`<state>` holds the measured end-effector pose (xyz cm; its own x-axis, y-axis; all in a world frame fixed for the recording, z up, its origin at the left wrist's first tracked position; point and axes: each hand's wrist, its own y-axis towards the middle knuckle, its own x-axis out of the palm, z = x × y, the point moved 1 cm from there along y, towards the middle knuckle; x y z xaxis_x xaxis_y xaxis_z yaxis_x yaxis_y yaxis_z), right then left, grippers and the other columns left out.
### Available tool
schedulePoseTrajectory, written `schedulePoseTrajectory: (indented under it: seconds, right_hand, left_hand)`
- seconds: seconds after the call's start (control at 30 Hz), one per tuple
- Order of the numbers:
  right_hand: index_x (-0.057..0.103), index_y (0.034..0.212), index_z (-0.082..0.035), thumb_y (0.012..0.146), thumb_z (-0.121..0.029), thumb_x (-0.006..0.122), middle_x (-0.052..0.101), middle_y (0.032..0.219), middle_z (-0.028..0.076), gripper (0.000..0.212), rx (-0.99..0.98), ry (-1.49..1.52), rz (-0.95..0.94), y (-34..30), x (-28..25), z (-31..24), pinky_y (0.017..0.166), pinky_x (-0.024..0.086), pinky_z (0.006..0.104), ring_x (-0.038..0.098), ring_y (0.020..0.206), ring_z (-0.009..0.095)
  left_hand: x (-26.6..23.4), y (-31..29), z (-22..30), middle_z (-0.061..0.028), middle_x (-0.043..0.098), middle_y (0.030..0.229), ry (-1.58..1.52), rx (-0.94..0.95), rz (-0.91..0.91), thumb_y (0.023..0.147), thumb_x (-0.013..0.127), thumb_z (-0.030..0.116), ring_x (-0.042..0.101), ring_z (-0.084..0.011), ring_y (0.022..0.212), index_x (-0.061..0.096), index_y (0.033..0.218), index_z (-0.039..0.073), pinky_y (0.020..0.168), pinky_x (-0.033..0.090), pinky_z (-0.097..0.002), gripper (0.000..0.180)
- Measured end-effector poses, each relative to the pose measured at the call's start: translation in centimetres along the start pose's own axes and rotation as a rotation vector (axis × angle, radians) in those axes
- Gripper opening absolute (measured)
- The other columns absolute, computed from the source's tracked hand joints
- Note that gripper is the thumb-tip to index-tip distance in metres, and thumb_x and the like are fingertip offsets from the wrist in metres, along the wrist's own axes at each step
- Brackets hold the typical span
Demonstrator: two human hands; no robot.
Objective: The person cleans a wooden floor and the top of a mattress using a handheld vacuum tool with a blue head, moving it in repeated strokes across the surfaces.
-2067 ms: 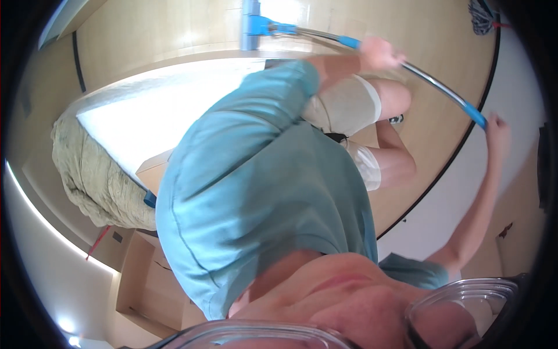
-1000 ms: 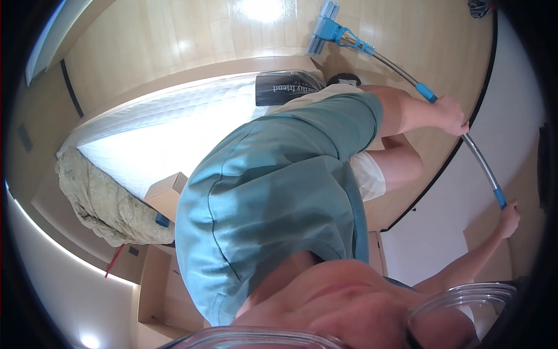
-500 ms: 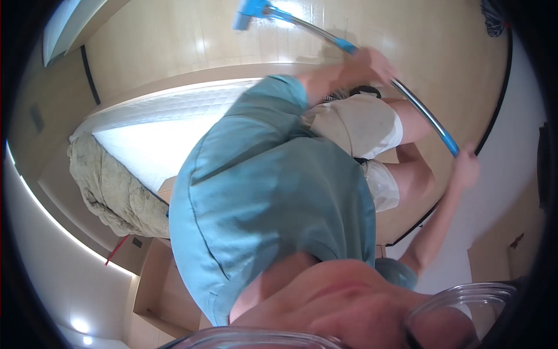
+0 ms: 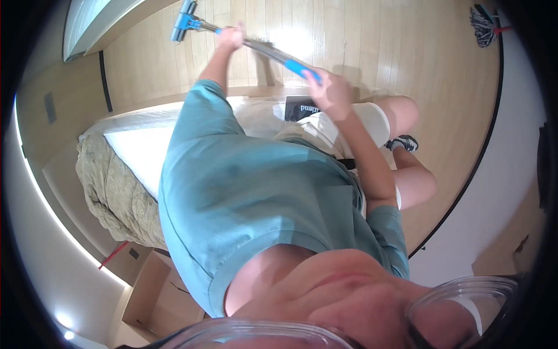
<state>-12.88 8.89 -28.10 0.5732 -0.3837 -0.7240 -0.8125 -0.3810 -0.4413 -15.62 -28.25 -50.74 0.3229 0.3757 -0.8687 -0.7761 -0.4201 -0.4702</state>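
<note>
I hold a sponge mop with a steel pole [image 4: 264, 49] and a blue head [image 4: 187, 22] in both hands, slanting across the upper part of the view. My left hand [image 4: 231, 38] is closed round the pole just behind the mop head. Farther right, in front of my body, my right hand [image 4: 331, 96] is closed at the pole's blue grip [image 4: 299, 68]. The grip's end is partly hidden by my fingers. Grey sponge edges show on the head, over the light wood floor [image 4: 360, 41]; I cannot tell whether it touches the boards.
A mattress [image 4: 136, 122] in clear plastic lies on the left, with a crumpled beige quilt [image 4: 119, 189] on it. A dark printed bag [image 4: 297, 109] is beside my shorts. At the upper right, a string mop [image 4: 483, 29] stands near the white wall [image 4: 494, 122].
The mop has moved left. My left hand has shifted left and is now close to the mop head. My right hand has come left and inward from far out on the right.
</note>
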Motion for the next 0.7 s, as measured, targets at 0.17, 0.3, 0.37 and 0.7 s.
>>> schedulePoseTrajectory:
  seconds: [0.17, 0.3, 0.37, 0.7]
  right_hand:
    - [0.078, 0.100, -0.005, 0.095, -0.036, 0.068, 0.071, 0.081, 0.019, 0.033, 0.113, 0.120, 0.317, -6.9, -10.3, 12.1, 0.073, 0.054, 0.0386, 0.070, 0.073, 0.027]
    - [0.070, 0.094, 0.007, 0.098, -0.033, 0.067, 0.048, 0.059, 0.010, 0.040, 0.477, -0.007, 0.374, -20.0, -17.1, 20.6, 0.055, 0.043, 0.0324, 0.046, 0.062, 0.008]
    - [0.066, 0.079, 0.007, 0.100, -0.036, 0.064, 0.047, 0.056, 0.003, 0.048, 0.551, -0.057, 0.447, -26.4, -19.4, 21.1, 0.052, 0.036, 0.0311, 0.043, 0.058, 0.007]
    - [0.054, 0.064, 0.000, 0.102, -0.037, 0.060, 0.045, 0.057, -0.001, 0.053, 0.843, -0.039, 0.346, -29.9, -24.2, 28.8, 0.050, 0.030, 0.0310, 0.038, 0.056, 0.008]
  left_hand:
    - [7.2, -5.3, 17.1, -0.0196, 0.070, 0.089, -0.166, 0.418, 0.083, 0.101, 0.035, 0.042, 0.068, -0.0410, 0.079, 0.059, 0.114, 0.006, 0.069, 0.054, -0.0491, 0.045]
    - [7.7, -15.5, 34.0, -0.0141, 0.067, 0.067, -0.512, 0.738, 0.081, 0.098, 0.044, 0.041, 0.066, -0.0368, 0.063, 0.067, 0.072, 0.010, 0.053, 0.048, -0.0494, 0.047]
    - [6.1, -20.3, 39.9, -0.0090, 0.057, 0.058, -0.357, 1.008, 0.275, 0.080, 0.064, 0.024, 0.063, -0.0301, 0.059, 0.063, 0.076, 0.010, 0.050, 0.049, -0.0451, 0.014]
    - [6.4, -22.8, 49.8, -0.0087, 0.067, 0.070, -0.272, 1.338, 0.164, 0.085, 0.057, 0.029, 0.067, -0.0302, 0.069, 0.068, 0.075, 0.015, 0.058, 0.049, -0.0449, 0.020]
